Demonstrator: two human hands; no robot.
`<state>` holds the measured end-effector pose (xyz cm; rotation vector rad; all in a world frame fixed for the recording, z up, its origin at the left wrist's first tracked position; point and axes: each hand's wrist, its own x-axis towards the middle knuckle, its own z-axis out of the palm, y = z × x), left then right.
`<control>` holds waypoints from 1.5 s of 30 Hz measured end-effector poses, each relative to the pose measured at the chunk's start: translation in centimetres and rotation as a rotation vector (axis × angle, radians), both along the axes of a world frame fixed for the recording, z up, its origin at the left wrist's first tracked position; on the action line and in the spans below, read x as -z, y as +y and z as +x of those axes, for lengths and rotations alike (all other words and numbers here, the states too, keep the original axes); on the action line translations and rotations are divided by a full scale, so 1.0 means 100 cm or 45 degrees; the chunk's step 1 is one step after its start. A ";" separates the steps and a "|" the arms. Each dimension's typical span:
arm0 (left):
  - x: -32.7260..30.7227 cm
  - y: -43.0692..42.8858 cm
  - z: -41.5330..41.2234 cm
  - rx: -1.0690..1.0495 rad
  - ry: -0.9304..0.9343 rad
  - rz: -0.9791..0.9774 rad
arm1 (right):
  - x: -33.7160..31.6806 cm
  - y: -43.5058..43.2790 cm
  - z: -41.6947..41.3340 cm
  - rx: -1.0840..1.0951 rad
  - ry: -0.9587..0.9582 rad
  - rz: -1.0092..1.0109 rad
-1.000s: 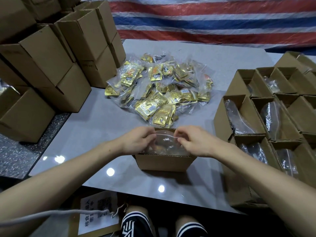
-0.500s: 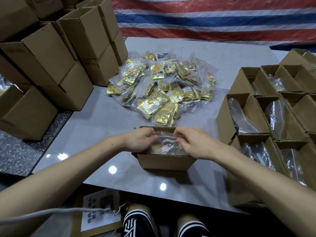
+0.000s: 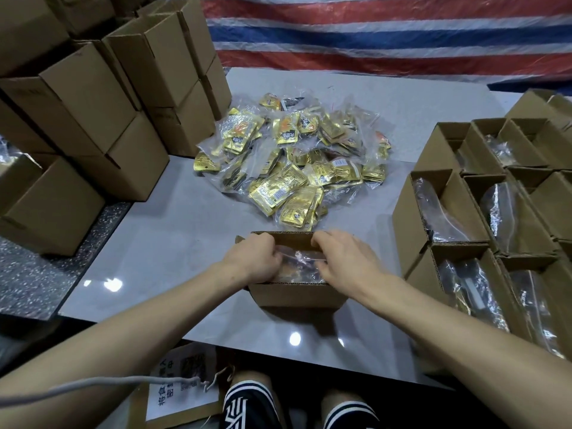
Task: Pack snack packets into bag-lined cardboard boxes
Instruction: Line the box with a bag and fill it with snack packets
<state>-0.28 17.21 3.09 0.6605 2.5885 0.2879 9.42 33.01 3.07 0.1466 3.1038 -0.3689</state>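
We see the small open brown cardboard box (image 3: 294, 295) at the near edge of the grey table (image 3: 173, 239), its long axis running left to right across our view. Inside it lies the clear plastic bag (image 3: 299, 257), crumpled, its mouth towards the top. The left hand (image 3: 253, 261) curls its fingers over the bag's left end, and the right hand (image 3: 344, 262) pinches the film at the right end. Both hands hold the bag and nothing else, and they sit about level with each other. Something brownish shows through the film, but we cannot tell what.

The heap of gold foil snack packets in clear wrappers (image 3: 294, 168) lies straight beyond the box, just past its far wall and away from both hands. The right hand looks slightly nearer to the heap's closest pouches. Those lie flat, their long axes pointing roughly away from us and leaning right. We judge that the next reach goes forward over the far wall.
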 end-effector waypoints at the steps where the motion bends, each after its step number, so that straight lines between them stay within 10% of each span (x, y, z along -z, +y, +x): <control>1: 0.003 0.002 0.002 -0.005 0.041 -0.043 | 0.001 -0.002 0.005 -0.062 0.152 0.008; 4: 0.010 0.010 0.008 0.003 0.090 -0.150 | 0.000 -0.005 0.016 -0.279 0.362 0.033; 8: 0.015 0.022 0.008 -0.044 0.054 -0.160 | 0.000 0.003 0.016 -0.375 -0.268 0.095; 18: 0.008 0.014 0.033 0.164 0.427 -0.195 | 0.000 -0.007 0.002 -0.381 -0.673 0.174; 23: 0.001 -0.007 0.049 0.285 0.391 0.063 | 0.003 -0.004 -0.004 -0.346 -0.634 0.084; 27: 0.004 -0.012 0.043 0.496 0.042 -0.162 | 0.005 -0.002 -0.008 -0.333 -0.668 0.052; 38: 0.016 0.007 0.024 0.461 0.034 -0.232 | 0.013 -0.012 0.008 -0.017 -0.564 -0.140; 45: 0.018 -0.001 0.052 0.502 0.639 0.329 | 0.015 -0.024 0.029 0.267 -0.528 -0.302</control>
